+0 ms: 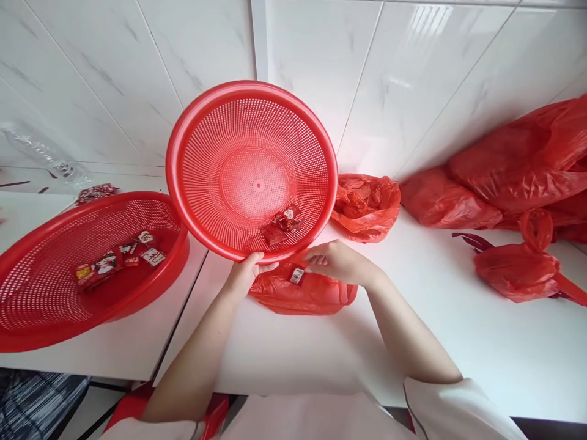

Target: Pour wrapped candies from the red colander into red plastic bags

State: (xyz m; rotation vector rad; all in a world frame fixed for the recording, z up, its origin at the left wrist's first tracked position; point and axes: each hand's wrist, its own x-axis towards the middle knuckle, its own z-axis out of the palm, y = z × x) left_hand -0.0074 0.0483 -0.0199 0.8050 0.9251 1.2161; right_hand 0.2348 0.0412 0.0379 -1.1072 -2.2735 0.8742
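A red perforated plastic basket (259, 131) stands tilted up toward me, with a few small red packets (282, 225) gathered at its lower right side. My left hand (245, 274) grips its lower rim, thumb over the edge. Below that rim lies a red plastic bag (312, 298) on the white table. My right hand (337, 261) is at the bag's upper right, close to the basket's rim, fingers curled; what they pinch is hidden. Just left of those fingertips, a small packet with a white label (297, 276) rests on or in the bag.
At left, a second red basket (132, 318) holds several red packets (107, 266). Behind it lies a clear plastic bottle (46, 156). An open red bag (367, 205) sits by the tiled wall. Filled red bags (518, 165) and a knotted one (516, 269) are at right.
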